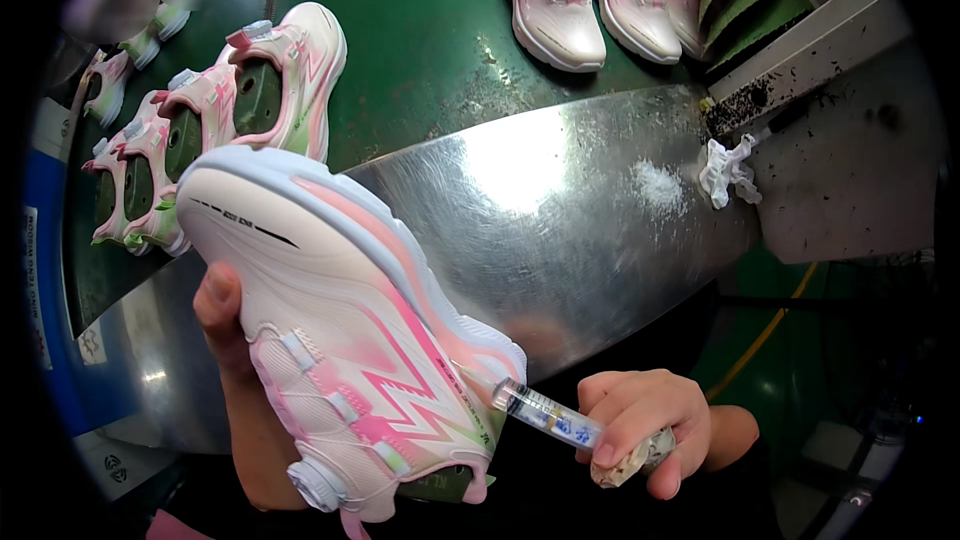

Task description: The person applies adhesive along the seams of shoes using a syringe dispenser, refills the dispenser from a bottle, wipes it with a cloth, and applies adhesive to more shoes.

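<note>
My left hand (pixel 218 308) grips a white and pink sneaker (pixel 335 290) from its left side, with most fingers hidden behind it. The sneaker is tilted, toe up and to the left, and its side with pink zigzag stripes faces me. A dial and laces run down its front, and a green last shows in its opening. In my right hand (pixel 655 410) is a clear syringe (pixel 545 415), its rear end wrapped in pale, dirty material. The syringe's thin tip points at the seam between sole and upper near the heel; whether it touches, I cannot tell.
Several similar sneakers (pixel 285 80) with green lasts stand at the left on a green surface (pixel 420 30). More sneakers (pixel 555 10) are at the back right. A shiny metal plate (pixel 600 250) lies ahead, with a white smear and a crumpled white cloth (pixel 728 172) beside a metal frame (pixel 810 50).
</note>
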Demonstrator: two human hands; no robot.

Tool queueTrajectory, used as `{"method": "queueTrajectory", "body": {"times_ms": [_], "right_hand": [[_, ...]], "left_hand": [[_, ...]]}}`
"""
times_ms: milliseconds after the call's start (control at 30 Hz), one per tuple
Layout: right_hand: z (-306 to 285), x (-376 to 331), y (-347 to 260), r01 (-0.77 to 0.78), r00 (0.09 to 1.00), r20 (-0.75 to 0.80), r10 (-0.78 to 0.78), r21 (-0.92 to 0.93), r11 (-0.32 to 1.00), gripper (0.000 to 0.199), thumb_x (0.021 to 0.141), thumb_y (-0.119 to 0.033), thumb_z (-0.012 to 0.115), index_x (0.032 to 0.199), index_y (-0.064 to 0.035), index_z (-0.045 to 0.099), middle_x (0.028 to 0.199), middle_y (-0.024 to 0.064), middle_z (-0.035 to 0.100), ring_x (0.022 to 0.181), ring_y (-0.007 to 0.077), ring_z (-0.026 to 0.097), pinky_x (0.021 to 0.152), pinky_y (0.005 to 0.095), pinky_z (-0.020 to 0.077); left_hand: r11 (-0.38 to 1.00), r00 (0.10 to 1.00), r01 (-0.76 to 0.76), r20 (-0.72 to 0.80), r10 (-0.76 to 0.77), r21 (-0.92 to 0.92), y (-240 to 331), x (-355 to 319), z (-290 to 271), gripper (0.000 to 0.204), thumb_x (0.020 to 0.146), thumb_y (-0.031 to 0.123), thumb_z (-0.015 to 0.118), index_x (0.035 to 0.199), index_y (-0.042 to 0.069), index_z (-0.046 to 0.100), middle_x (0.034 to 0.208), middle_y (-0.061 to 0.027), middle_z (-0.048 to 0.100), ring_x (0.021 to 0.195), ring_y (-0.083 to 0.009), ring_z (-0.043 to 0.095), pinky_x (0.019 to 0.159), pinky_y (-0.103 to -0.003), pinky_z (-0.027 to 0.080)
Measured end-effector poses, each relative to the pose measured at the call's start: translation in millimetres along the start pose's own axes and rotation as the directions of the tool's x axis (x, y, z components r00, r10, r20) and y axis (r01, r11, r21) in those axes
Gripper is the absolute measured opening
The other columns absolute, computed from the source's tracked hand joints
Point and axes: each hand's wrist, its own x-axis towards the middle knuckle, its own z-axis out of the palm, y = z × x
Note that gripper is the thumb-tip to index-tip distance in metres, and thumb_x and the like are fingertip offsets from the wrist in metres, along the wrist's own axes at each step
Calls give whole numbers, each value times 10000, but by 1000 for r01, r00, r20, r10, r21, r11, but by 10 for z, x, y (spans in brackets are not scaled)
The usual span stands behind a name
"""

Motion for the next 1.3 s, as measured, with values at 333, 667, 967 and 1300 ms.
{"method": "queueTrajectory", "body": {"times_ms": [333, 667, 967, 1300], "right_hand": [[38, -331, 71, 3, 999, -49, -1, 40, 999, 469, 845, -437, 686, 1012, 1, 673, 841, 149, 680, 618, 167, 504, 516, 265, 351], [-72, -584, 283, 52, 997, -59, -49, 43, 998, 444, 841, -399, 698, 1029, 2, 668, 893, 105, 690, 667, 166, 528, 583, 279, 366], [-181, -564, 455, 119, 993, -24, -118, 11, 993, 402, 843, -306, 709, 1108, -12, 638, 958, 61, 697, 719, 166, 588, 638, 293, 378], [-43, -375, 595, 170, 980, -103, -172, -31, 985, 411, 828, -331, 726, 1086, -20, 651, 911, 34, 695, 642, 138, 537, 586, 283, 348]], "left_hand": [[998, 994, -11, -109, 18, 66, 13, 87, -195, 602, 869, 466, 552, 1217, -23, 510, 1099, -154, 615, 1015, -246, 607, 889, -386, 496], [979, 995, -36, -79, 53, 199, 5, 105, -268, 490, 841, 335, 596, 1185, -3, 507, 1112, -138, 594, 1026, -251, 594, 891, -398, 505], [873, 991, -48, -87, 103, 485, 109, -323, -407, 416, 815, 216, 636, 1155, 16, 504, 1124, -124, 575, 1037, -256, 583, 893, -409, 514], [-2, 900, -431, 430, 79, 902, 590, -943, -713, 383, 786, 85, 679, 1123, 36, 502, 1137, -109, 554, 1049, -261, 570, 895, -422, 523]]}}
